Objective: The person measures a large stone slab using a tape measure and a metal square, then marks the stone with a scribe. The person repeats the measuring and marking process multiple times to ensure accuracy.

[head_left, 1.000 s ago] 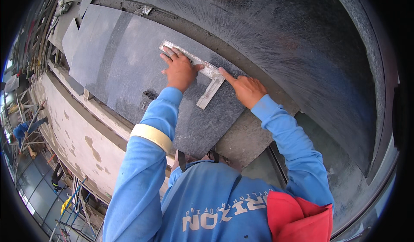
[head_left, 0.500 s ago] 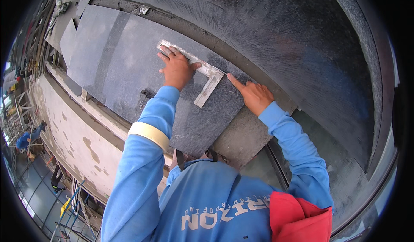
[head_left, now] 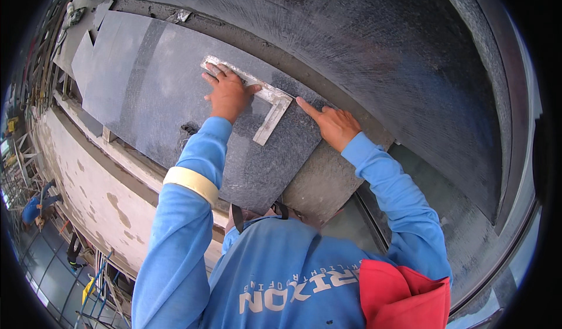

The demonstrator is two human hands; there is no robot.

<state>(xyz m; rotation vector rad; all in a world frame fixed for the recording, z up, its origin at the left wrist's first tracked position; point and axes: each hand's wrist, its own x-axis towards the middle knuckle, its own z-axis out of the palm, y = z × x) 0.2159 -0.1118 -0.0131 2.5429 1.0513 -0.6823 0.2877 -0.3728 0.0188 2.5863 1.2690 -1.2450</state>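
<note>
My left hand (head_left: 227, 94) presses flat on the long arm of a whitish, mortar-stained metal try square (head_left: 270, 93), its fingers spread and thumb out to the side. The square lies on a dark grey stone slab (head_left: 193, 48), its shorter arm (head_left: 269, 127) pointing back toward me. Beside the square's corner, my right hand (head_left: 338, 127) stretches its index finger to the slab near the far edge. Its other fingers are loosely curled, and nothing shows in them; the palm is hidden.
A large dark polished stone panel (head_left: 398, 65) rises along the far right. Bare grey mortar (head_left: 328, 176) shows past the slab's right end. At left runs a stained pale ledge (head_left: 93, 182), with scaffolding and a person in blue (head_left: 32, 210) lower down. Broken slab pieces (head_left: 76, 48) lie far left.
The whole view has shifted slightly, so slab, square and hands appear a little farther left. Both hands keep nearly the same pose against the square.
</note>
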